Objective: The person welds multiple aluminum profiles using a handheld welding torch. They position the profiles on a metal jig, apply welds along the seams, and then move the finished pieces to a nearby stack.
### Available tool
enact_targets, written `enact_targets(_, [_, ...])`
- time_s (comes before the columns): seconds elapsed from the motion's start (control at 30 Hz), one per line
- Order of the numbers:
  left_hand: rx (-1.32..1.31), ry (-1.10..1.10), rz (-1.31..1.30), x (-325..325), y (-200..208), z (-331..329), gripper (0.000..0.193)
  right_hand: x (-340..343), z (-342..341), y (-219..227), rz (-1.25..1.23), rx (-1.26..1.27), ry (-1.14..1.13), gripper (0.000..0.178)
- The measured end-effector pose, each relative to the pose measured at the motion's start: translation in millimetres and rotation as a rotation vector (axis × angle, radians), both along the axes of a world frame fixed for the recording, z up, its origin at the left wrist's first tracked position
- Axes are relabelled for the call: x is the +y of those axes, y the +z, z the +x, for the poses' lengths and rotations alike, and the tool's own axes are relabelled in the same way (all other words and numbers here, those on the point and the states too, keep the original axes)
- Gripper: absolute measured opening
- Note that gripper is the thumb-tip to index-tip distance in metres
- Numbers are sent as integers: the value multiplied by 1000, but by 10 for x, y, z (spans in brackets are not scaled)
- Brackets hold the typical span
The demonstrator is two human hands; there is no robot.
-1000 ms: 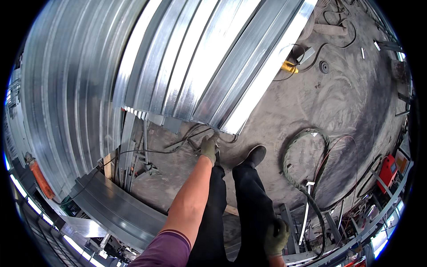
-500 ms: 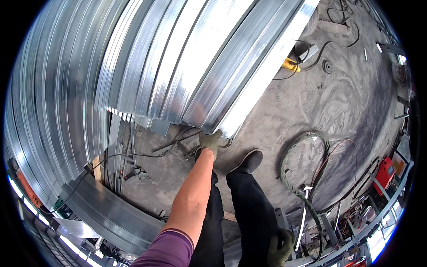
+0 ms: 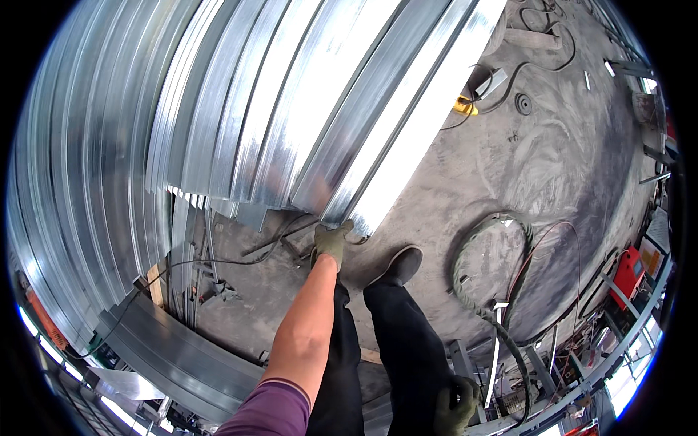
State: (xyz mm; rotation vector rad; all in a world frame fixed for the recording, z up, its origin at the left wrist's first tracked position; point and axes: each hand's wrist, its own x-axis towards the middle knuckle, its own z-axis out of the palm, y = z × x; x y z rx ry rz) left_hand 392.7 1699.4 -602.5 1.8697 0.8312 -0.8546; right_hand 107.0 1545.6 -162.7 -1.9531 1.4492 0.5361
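My left hand point(image 3: 331, 243), in a green-grey work glove, grips the near end of a long shiny metal profile point(image 3: 400, 156). This profile lies at the right edge of a pile of similar ribbed metal profiles point(image 3: 280, 109). The fingers press on its end edge; their undersides are hidden. Low in the picture, beside my right leg, hangs my gloved right hand point(image 3: 456, 408). Its fingers are loosely bent, with a dark gap between thumb and fingers, and no held thing shows there.
A thick wrapped cable point(image 3: 465, 291) loops on the concrete floor right of my shoe point(image 3: 402, 264). A red machine point(image 3: 628, 277) stands at the far right. A yellow tool point(image 3: 465, 106) lies beyond the pile. Thin black cable point(image 3: 240, 260) and metal bars lie to the left.
The gripped profile has shifted and tilted, showing a wider bright face and a dark groove. My left hand has moved slightly toward me with its end. My right hand stays by my leg.
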Motion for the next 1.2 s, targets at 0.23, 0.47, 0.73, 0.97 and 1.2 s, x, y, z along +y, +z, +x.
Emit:
enact_targets(0.23, [-64,41,-145,-63,405,-39,56,126,-88,-18,-11,-26,-8,35])
enact_targets(0.47, [3,-70,-70,-423,2134,-132,69,-233,-21,-1030,305,-383,-619,53])
enact_targets(0.73, [-159,-146,-93,-779,3541,-463,103,-665,1519,-1694,745,-576,-522,47])
enact_targets(0.97, [126,-160,-244,-958,4033,-713,68,-1043,1579,-632,951,-854,-758,28])
enact_targets(1.2, [-272,-1203,-404,-646,4205,-835,49,-1657,948,420,747,-592,-721,42])
